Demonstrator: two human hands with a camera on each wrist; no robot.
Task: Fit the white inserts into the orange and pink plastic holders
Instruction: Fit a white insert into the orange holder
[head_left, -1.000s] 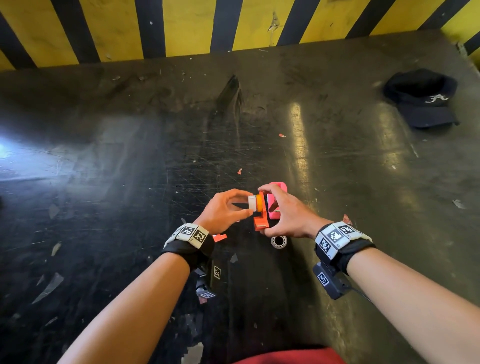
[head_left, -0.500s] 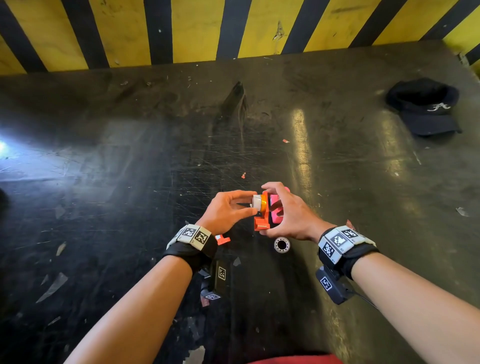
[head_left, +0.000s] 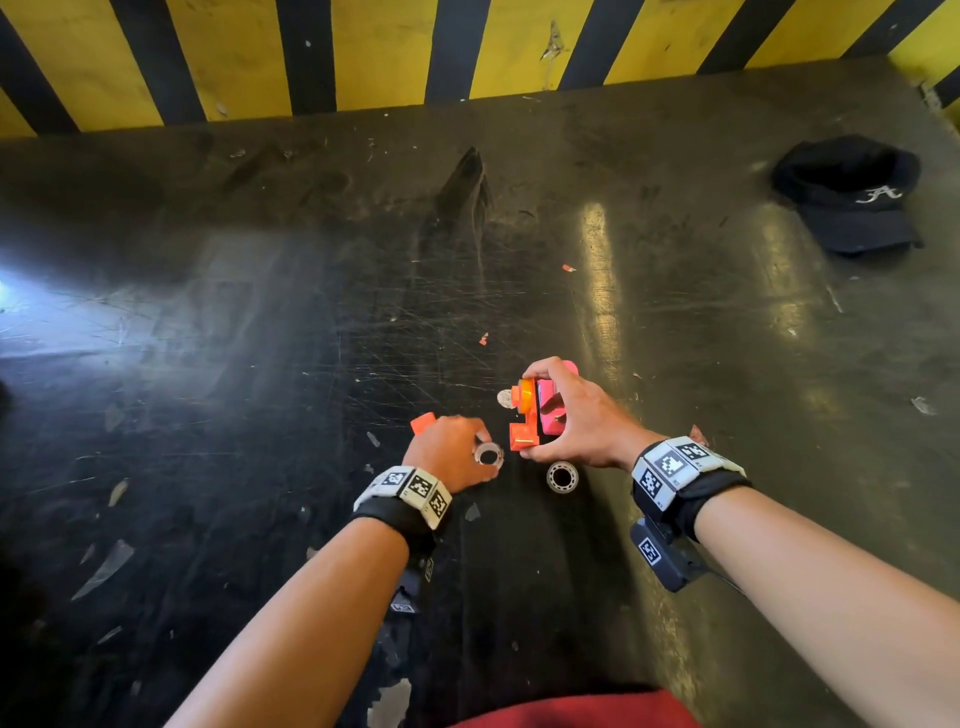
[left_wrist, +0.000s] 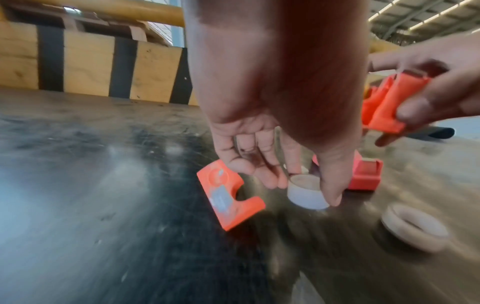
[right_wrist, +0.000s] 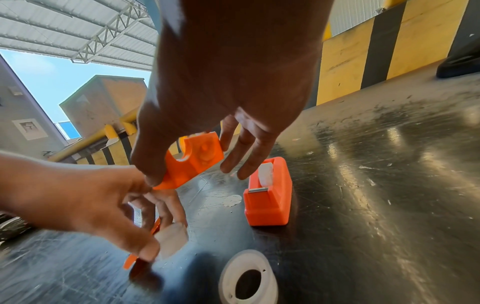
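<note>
Between left fingers (left_wrist: 330, 181): white insert (left_wrist: 305, 191)

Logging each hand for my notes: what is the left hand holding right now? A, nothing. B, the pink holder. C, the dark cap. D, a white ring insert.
D: the left hand pinches a white ring insert between thumb and fingers, low over the dark table.
</note>
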